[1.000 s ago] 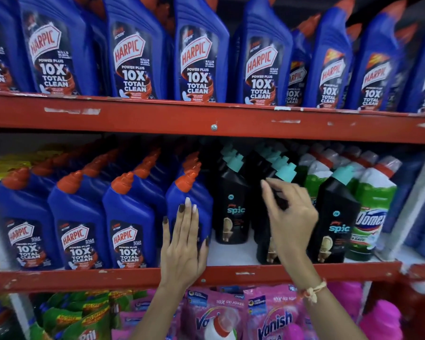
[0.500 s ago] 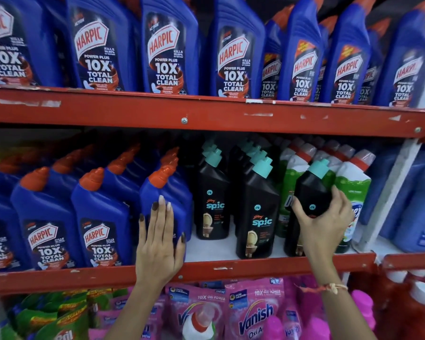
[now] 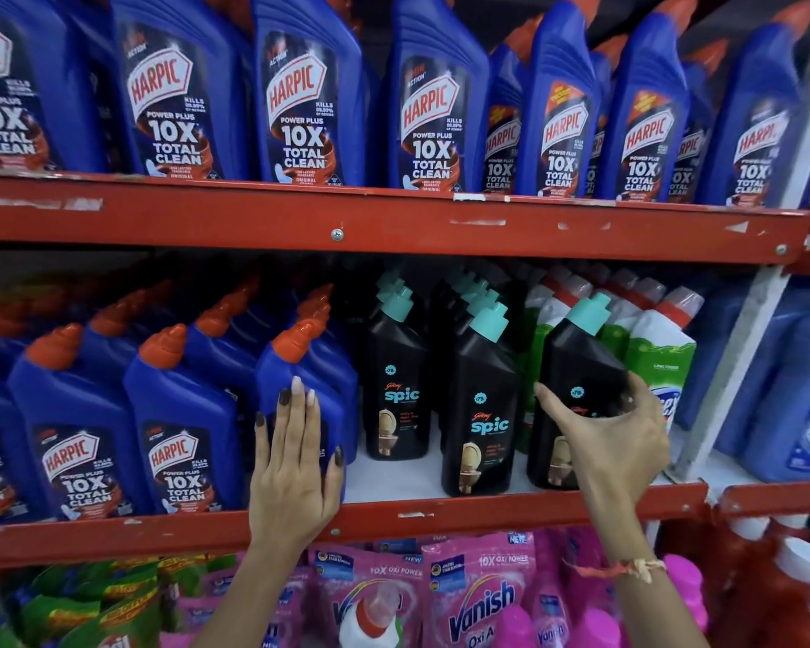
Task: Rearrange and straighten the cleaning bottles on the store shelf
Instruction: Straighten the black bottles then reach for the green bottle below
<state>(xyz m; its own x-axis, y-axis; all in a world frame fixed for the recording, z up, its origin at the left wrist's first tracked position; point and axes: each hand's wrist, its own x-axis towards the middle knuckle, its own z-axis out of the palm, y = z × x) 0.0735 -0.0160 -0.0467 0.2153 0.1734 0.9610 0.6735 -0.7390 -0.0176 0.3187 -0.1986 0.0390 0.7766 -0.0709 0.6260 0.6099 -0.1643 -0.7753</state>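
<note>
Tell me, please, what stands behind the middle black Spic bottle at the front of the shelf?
Behind the middle Spic bottle a file of teal caps recedes into the dark, so more black bottles stand there. Their bodies and their number are hidden.

Middle shelf [image 3: 394, 519], red front lip. Left hand [image 3: 295, 465] lies flat, fingers spread, on the front blue Harpic bottle [image 3: 300, 381]. Right hand [image 3: 613, 441] wraps around the rightmost black Spic bottle [image 3: 581, 362], just beside a green-and-white Domex bottle [image 3: 660, 357]. Vanish pouches [image 3: 482, 596] hang below the shelf.

One head-worn view faces the red shelf [image 3: 394, 226] close up, angled slightly downward.
</note>
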